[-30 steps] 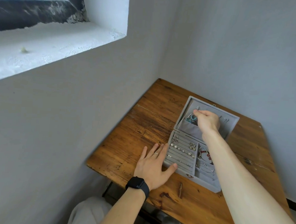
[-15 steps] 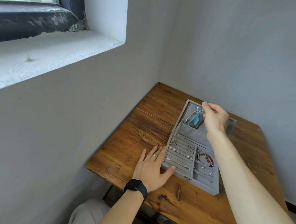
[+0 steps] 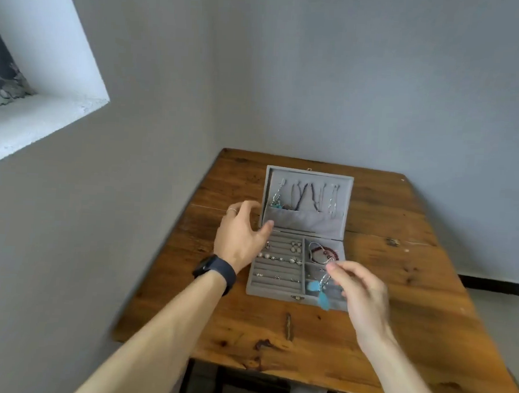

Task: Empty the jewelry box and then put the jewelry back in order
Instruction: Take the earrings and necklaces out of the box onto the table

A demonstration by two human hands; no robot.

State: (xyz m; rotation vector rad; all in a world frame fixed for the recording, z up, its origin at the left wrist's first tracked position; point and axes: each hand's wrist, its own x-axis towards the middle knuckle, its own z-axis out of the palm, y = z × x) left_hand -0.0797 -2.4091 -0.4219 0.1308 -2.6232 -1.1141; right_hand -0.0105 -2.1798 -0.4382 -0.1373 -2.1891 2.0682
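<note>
Pinching a turquoise-feather chain (image 3: 319, 289) between thumb and fingers of the right hand (image 3: 358, 288), just above the front right compartment of the open grey jewelry box (image 3: 274, 293) on the wooden counter (image 3: 397, 293), left hand (image 3: 239, 234) loosely spread beside the raised lid (image 3: 309, 171), fingers holding nothing

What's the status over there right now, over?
Right hand pinches blue feather necklace over jewelry box. Left hand at open lid edge, grip unclear. Nothing blocking.
</note>
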